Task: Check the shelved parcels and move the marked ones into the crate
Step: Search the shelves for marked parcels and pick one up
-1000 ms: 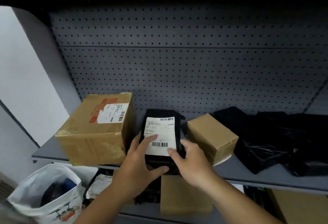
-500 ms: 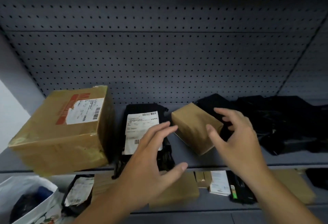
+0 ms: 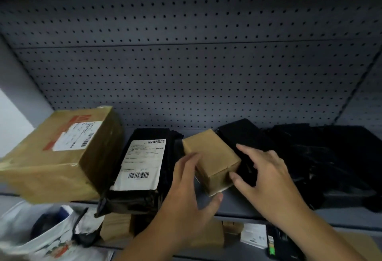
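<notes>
**Both hands at the small brown box**

On the shelf (image 3: pixel 258 205), the large taped carton (image 3: pixel 62 157) sits at the left. The black labelled parcel (image 3: pixel 142 163) lies beside it, then the small brown box (image 3: pixel 213 157). Your left hand (image 3: pixel 186 202) cups the box's left side. Your right hand (image 3: pixel 270 180) touches its right face with the thumb. Both grips are wide.

You have two cardboard boxes on the upper shelf (image 3: pixel 258 209): one large box (image 3: pixel 62 157) at the far left, one small box (image 3: pixel 210 157) in the middle. Between them lies one black pouch (image 3: pixel 165 169) bearing one white label (image 3: pixel 142 163) with two barcodes. To the right, the black parcels (image 3: pixel 320 153) merge into a heap you cannot count. One white bag (image 3: pixel 51 244) sits near left. Two hands show: left hand (image 3: pixel 186 202), right hand (image 3: pixel 268 182).
</notes>
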`<state>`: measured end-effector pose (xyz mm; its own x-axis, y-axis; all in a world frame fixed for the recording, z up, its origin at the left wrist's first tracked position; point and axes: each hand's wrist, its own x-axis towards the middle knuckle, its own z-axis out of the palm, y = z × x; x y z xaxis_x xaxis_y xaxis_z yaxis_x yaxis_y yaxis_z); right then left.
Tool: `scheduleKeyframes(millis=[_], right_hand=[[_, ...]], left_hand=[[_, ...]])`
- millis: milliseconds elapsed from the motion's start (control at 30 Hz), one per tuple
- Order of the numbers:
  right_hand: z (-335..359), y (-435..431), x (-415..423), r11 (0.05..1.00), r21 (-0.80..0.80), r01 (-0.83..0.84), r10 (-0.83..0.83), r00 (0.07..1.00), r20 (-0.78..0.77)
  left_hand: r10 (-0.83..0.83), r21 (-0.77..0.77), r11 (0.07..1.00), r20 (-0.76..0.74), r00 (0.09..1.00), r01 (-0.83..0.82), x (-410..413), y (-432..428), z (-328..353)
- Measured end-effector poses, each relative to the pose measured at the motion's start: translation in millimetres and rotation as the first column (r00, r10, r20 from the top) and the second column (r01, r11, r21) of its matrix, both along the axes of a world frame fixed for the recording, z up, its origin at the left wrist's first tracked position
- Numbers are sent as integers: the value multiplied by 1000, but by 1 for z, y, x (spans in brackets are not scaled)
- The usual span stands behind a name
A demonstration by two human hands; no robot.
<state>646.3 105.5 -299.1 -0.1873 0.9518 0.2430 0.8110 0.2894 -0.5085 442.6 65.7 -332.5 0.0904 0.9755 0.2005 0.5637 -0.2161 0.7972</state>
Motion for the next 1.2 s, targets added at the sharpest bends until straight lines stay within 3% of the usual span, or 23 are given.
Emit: scheduleKeyframes(millis=[100,233,533,767,933,1200], right_hand=[[-2,8,6,993,-92,-73,78,995,54],[-13,16,8,990,-89,-113,111,994,-22],[-14,16,0,967,-24,-254,226,897,-379],[-11,18,-7,939,66,-339,340,872,-351],[2,23,-3,925,137,-355,377,810,-449],[24,29,2,934,5,-358,270,694,-668]], left_hand=[[62,-114,992,97,993,-51,11,4,-8],[118,-241,968,203,972,-67,14,3,-12],[142,-98,987,183,973,-125,-4,-2,13],[127,-44,992,146,981,-122,-19,0,23],[122,9,992,118,986,-124,-30,3,30],[61,-45,998,280,958,-50,-40,0,37]])
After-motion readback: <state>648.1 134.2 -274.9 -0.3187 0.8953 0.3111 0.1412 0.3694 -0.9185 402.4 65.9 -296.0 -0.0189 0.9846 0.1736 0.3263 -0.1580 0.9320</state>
